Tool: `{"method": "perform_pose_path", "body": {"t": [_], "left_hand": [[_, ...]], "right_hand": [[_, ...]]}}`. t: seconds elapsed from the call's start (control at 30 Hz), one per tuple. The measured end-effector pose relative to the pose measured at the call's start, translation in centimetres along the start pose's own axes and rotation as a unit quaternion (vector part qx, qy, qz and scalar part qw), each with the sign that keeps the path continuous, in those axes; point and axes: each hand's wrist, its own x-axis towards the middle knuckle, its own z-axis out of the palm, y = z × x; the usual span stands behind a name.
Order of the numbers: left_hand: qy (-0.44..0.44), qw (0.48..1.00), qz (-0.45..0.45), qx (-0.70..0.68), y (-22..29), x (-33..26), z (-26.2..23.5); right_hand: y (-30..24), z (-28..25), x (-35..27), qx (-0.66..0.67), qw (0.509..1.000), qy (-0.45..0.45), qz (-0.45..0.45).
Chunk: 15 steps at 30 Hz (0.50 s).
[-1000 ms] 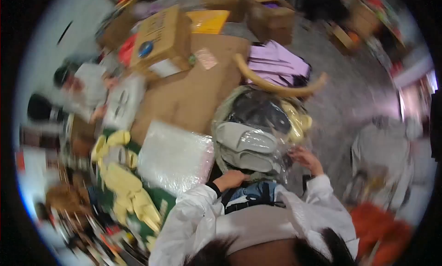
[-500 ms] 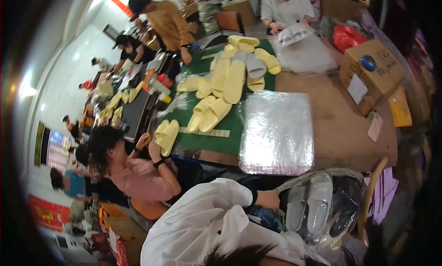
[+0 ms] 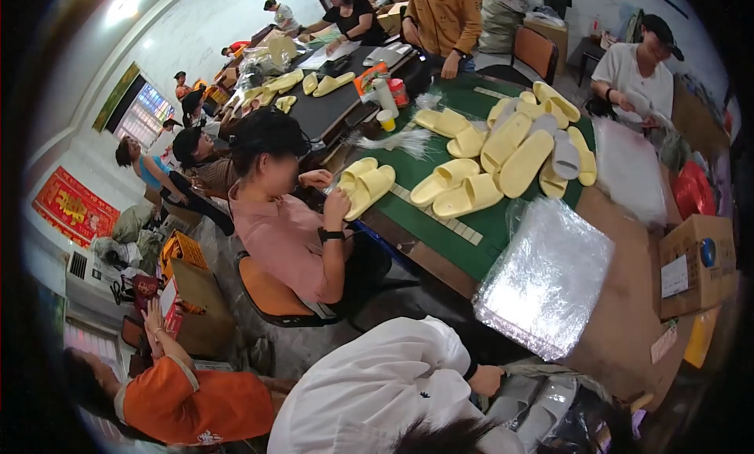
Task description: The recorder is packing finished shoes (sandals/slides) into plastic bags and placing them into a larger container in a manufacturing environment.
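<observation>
Hand in view: one hand (image 3: pixel 487 379) showed at the end of a white sleeve (image 3: pixel 393 383), low in the picture; I could not tell left from right.
Other hand: not in view.
Grip: fingers curled at the bag's rim; whether they pinched it I could not tell.
Bag (image 3: pixel 565 411): clear plastic, at about 4 o'clock from the hand, touching it.
Slippers (image 3: pixel 542 403): grey pair inside the bag, long axes running from 7 to 1 o'clock, side by side.
Wrap stack (image 3: pixel 550 277): clear sheets on the table (image 3: pixel 620 328), at 1 o'clock, near.
Look: slippers pale grey, smooth, dulled behind crinkled film.
</observation>
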Motion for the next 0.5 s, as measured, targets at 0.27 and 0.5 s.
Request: {"method": "perform_pose_path", "body": {"t": [0.27,0.5], "left_hand": [[0.031,0.999,0.011,0.032,-0.4,0.1,4.3],[0.055,0.998,0.0,0.01,0.1,-0.3,3.6]], "right_hand": [[6.4,2.9,-0.3,0.07,0.994,-0.08,0.02],[8.9,3.6,-1.1,0.13,0.979,-0.146,0.053]]}}
